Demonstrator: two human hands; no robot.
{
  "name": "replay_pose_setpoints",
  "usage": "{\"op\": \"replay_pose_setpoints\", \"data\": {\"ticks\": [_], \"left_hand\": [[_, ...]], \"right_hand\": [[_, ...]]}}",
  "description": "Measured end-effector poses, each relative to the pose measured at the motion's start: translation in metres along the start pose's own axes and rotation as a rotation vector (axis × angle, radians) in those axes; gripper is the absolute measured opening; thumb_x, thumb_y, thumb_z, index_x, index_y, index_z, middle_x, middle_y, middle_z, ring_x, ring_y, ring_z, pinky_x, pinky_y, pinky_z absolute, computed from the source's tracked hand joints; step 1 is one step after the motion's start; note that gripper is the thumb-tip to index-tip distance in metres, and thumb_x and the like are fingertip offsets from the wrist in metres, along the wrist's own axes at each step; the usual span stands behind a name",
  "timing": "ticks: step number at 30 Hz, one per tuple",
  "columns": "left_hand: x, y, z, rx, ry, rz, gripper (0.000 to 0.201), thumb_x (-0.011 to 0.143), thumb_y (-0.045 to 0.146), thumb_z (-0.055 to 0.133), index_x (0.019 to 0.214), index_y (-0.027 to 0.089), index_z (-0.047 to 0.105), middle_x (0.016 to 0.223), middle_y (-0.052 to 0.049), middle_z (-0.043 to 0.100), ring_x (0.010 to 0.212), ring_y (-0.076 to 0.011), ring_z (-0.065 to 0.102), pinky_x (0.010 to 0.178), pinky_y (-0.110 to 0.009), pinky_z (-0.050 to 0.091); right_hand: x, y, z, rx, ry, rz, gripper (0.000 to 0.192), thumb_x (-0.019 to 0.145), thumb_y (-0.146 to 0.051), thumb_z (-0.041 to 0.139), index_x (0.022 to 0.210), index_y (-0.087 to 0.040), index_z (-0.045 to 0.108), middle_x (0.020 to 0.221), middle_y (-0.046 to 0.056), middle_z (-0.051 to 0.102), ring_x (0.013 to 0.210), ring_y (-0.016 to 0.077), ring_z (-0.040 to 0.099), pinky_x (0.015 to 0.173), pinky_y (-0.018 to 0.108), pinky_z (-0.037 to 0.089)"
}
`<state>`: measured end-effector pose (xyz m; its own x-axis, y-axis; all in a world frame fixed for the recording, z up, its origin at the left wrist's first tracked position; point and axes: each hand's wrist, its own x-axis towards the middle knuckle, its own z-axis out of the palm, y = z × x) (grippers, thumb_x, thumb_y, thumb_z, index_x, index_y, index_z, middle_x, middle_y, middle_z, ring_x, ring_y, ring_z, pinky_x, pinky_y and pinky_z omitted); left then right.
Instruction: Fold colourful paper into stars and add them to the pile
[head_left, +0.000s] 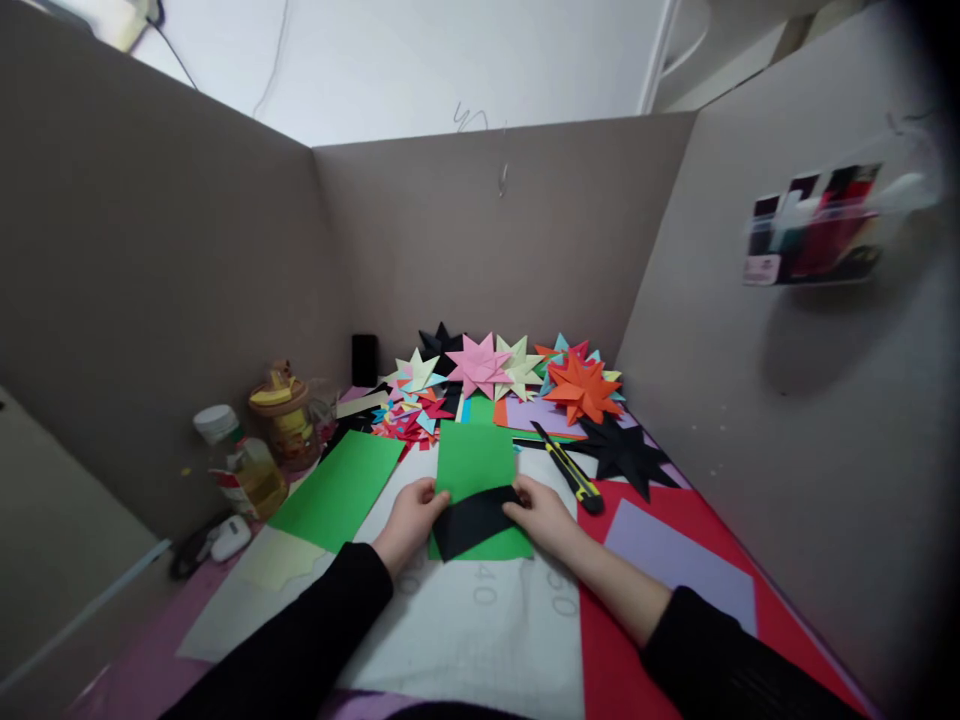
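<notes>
A strip of black paper [474,522] is stretched between my two hands, over a green sheet [474,455] on the white mat. My left hand [411,515] pinches its left end between thumb and fingers. At the right end, my right hand [541,512] grips it the same way. The strip lies slightly tilted, its right end higher. Part of the green sheet shows below it. Beyond my right hand lies a yellow and black box cutter [574,472].
Folded paper stars, among them a pink one [480,364], an orange one [585,386] and a black one [624,452], crowd the back. A bottle [244,465] and a lidded jar [291,420] stand left. Grey partitions [495,230] enclose the table. Red paper [637,640] lies right.
</notes>
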<state>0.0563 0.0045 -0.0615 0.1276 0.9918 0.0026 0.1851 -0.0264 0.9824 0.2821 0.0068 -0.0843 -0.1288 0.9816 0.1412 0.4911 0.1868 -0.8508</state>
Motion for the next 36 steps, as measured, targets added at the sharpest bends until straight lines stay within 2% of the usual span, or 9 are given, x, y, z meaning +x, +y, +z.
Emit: {"op": "replay_pose_setpoints", "data": {"ticks": [4,9,11,13,16,20,26,31,36], "left_hand": [[-0.004,0.001,0.001,-0.027,0.153,0.21,0.023,0.08,0.037,0.053,0.087,0.015,0.056,0.081,-0.004,0.066,0.078,-0.0173,0.061,0.07,-0.027,0.048],[-0.01,0.011,-0.004,0.006,0.263,0.309,0.023,0.084,0.03,0.047,0.1,0.015,0.054,0.098,-0.007,0.065,0.092,-0.0185,0.06,0.083,-0.029,0.047],[-0.011,0.013,-0.004,0.004,0.3,0.327,0.023,0.085,0.029,0.046,0.103,0.016,0.052,0.103,-0.008,0.064,0.096,-0.0188,0.06,0.084,-0.03,0.047],[-0.012,0.013,-0.003,-0.014,0.305,0.341,0.023,0.085,0.028,0.045,0.104,0.016,0.051,0.106,-0.008,0.063,0.098,-0.0191,0.059,0.086,-0.03,0.047],[-0.011,0.011,-0.001,-0.042,0.244,0.345,0.024,0.086,0.028,0.044,0.105,0.016,0.051,0.105,-0.009,0.063,0.098,-0.0189,0.059,0.086,-0.03,0.047],[-0.008,0.008,-0.003,-0.025,0.194,0.341,0.029,0.084,0.029,0.049,0.11,0.015,0.051,0.105,-0.009,0.064,0.096,-0.0184,0.06,0.083,-0.029,0.047],[-0.003,0.006,-0.022,0.366,0.255,0.252,0.021,0.077,0.029,0.055,0.089,0.015,0.066,0.085,-0.005,0.069,0.077,-0.017,0.06,0.069,-0.027,0.046],[0.002,0.003,-0.026,0.407,0.173,0.221,0.023,0.077,0.03,0.053,0.083,0.013,0.069,0.081,-0.006,0.071,0.074,-0.0182,0.061,0.067,-0.027,0.046],[0.0,0.005,-0.024,0.473,0.139,0.239,0.023,0.077,0.03,0.052,0.07,0.014,0.068,0.065,-0.003,0.066,0.063,-0.0154,0.057,0.062,-0.024,0.042]], "right_hand": [[0.003,-0.004,0.002,0.121,0.148,0.012,0.018,0.068,-0.029,0.055,0.065,-0.022,0.039,0.057,-0.007,0.039,0.056,0.0118,0.04,0.054,0.023,0.031],[0.001,-0.016,0.01,0.097,0.166,-0.047,0.014,0.068,-0.03,0.056,0.069,-0.021,0.045,0.068,-0.003,0.046,0.061,0.0134,0.044,0.058,0.026,0.037],[0.001,-0.016,0.013,0.118,0.187,-0.076,0.017,0.067,-0.029,0.056,0.079,-0.02,0.049,0.079,-0.001,0.051,0.061,0.0126,0.045,0.059,0.026,0.039],[0.002,-0.015,0.014,0.18,0.202,-0.078,0.033,0.067,-0.028,0.057,0.098,-0.02,0.049,0.088,0.0,0.053,0.057,0.0108,0.043,0.055,0.025,0.038],[0.005,-0.012,0.012,0.256,0.121,-0.081,0.047,0.068,-0.027,0.055,0.114,-0.021,0.047,0.085,0.0,0.057,0.057,0.0116,0.045,0.053,0.024,0.038],[0.008,-0.009,0.006,0.217,0.112,-0.104,0.02,0.073,-0.03,0.052,0.087,-0.019,0.061,0.075,0.001,0.06,0.067,0.0163,0.051,0.06,0.026,0.041],[0.01,-0.008,-0.005,0.126,0.184,-0.123,0.02,0.074,-0.035,0.052,0.078,-0.018,0.062,0.072,0.002,0.058,0.063,0.016,0.047,0.058,0.026,0.037],[0.012,-0.006,-0.006,0.075,0.153,-0.089,0.019,0.072,-0.035,0.052,0.076,-0.019,0.06,0.064,-0.001,0.054,0.056,0.0143,0.042,0.056,0.026,0.035],[0.012,-0.005,-0.008,0.053,0.142,-0.147,0.015,0.074,-0.033,0.051,0.072,-0.019,0.056,0.062,-0.001,0.052,0.058,0.0152,0.045,0.056,0.026,0.036]]}}
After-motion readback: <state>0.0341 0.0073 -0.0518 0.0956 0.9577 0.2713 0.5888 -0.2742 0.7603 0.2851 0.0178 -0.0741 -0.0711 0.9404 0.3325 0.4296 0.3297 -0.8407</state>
